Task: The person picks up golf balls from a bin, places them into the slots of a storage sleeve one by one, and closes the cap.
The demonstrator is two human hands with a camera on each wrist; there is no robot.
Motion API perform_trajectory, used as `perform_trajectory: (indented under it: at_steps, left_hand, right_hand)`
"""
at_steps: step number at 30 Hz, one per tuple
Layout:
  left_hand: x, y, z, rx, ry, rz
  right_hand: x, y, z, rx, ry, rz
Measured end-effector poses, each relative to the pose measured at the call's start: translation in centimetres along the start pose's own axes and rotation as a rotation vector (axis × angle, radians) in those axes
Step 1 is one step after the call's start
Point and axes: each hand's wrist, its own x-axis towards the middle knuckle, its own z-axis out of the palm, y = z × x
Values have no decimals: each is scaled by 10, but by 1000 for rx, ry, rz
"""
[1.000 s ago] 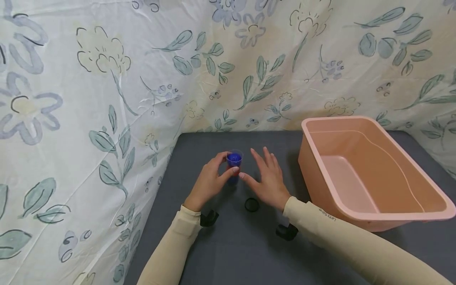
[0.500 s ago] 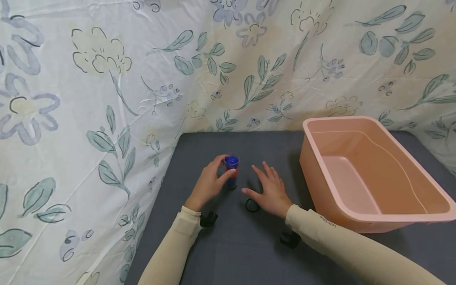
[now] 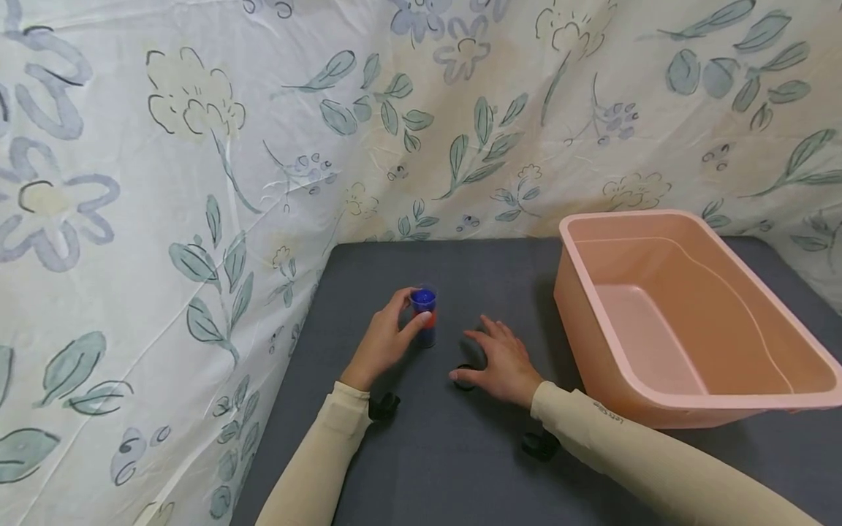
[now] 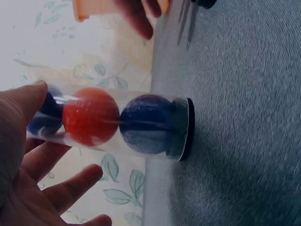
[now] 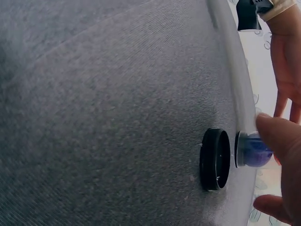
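Observation:
A clear tube [image 3: 426, 337] with a black base stands upright on the dark table. Stacked inside it are a blue ball [image 4: 149, 123], an orange-red ball [image 4: 91, 116] and another blue ball [image 3: 424, 299] at the open top. My left hand [image 3: 381, 343] holds the tube near its upper end between thumb and forefinger, the other fingers spread behind it. Low over the table, my right hand [image 3: 503, 364] has thumb and fingers apart, holding nothing. Its thumb overlaps a round black lid [image 5: 205, 162] in the head view; the lid lies on the table, its hollow side visible.
A large pink-orange plastic tub [image 3: 582, 321] stands on the right side of the table [image 3: 421, 467], beyond my right hand. Floral cloth [image 3: 395, 131] hangs behind the table and along its left side.
My left hand has shifted the tube slightly left and down in the head view. The right hand has moved away from the tube, lower and nearer, to the black lid.

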Motion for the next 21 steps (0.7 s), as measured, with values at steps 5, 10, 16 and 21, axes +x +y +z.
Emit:
perform_trajectory:
  at_steps: [5,10,16,21]
  left_hand:
    - [1,-3,-5,10,-30,-10]
    - [2,0,-8,13,-55,-31]
    - [3,5,-12,10,-56,-44]
    - [2,9,-14,-6,-42,-48]
  right_hand:
    - [1,2,4,-20,-48,-23]
    - [1,4,4,-25,-64,-34]
    - [0,4,3,-59,-37,-66]
    - [3,3,0,-78,-25,-88]
